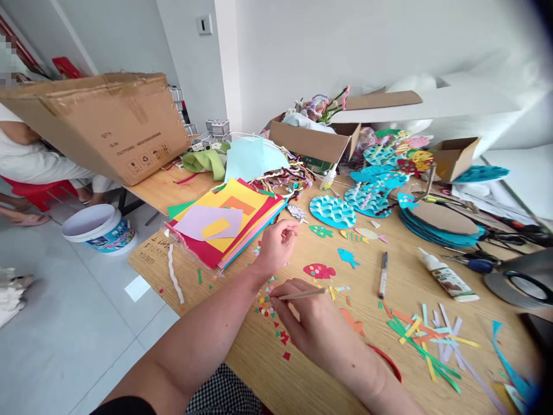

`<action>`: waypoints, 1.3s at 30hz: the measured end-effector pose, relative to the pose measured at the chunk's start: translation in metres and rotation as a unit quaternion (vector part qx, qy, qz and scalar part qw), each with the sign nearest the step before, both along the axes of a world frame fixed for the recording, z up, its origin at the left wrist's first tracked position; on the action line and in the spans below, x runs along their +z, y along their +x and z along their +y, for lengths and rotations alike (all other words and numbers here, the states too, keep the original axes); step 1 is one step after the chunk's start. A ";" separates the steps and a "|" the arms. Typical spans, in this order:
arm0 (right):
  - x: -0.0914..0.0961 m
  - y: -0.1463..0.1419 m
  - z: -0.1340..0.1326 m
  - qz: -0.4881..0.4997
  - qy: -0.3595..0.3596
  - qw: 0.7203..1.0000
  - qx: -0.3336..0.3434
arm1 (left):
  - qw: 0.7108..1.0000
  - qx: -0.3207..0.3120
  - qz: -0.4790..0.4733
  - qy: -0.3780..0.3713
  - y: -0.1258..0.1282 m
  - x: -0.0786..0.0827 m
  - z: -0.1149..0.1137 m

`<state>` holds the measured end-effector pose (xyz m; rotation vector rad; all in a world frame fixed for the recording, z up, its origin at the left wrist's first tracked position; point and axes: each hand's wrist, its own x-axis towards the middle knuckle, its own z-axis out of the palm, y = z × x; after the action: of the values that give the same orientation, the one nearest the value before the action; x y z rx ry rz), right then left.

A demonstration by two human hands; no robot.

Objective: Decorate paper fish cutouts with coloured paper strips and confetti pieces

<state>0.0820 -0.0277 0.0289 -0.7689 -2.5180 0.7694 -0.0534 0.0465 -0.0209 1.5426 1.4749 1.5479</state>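
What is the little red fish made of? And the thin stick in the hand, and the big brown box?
The red fish looks like flat matte paper with coloured dots. The thin stick in the right hand looks like pale bare wood, though it could be bamboo. The big box is brown cardboard with tape.

Three cardboard boxes: a big one (108,124), a middle one (313,141), a small one (453,157). Two glue bottles (447,279) (328,178). One marker (383,275). One white bucket (99,229) on the floor. Five small paper fish lie loose: red (318,271), blue (348,257), green (321,231), striped (363,235), grey (296,212). One thin stick (302,295). Paper sheets and strips are too many to count.
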 end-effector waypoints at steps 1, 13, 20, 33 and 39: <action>0.001 -0.001 -0.003 -0.007 0.009 1.000 0.003 | 1.000 0.002 0.002 0.003 0.000 0.000 0.000; 0.010 0.003 -0.001 0.006 -0.002 1.000 0.005 | 0.998 0.023 0.049 -0.017 0.002 0.001 -0.002; 0.006 0.015 0.016 0.049 -0.072 0.995 -0.055 | 0.998 0.023 0.061 -0.007 -0.002 -0.002 0.001; -0.005 0.017 0.028 0.047 -0.100 0.989 -0.096 | 0.998 0.039 0.028 -0.038 -0.004 -0.004 0.005; -0.008 0.016 0.027 0.042 -0.088 0.992 -0.086 | 0.997 0.044 -0.060 -0.030 -0.008 -0.003 0.007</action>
<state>0.0978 -0.0004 0.0211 -0.9764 -2.2960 0.9514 -0.0611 0.0535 -0.0237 1.3418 1.5261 1.6013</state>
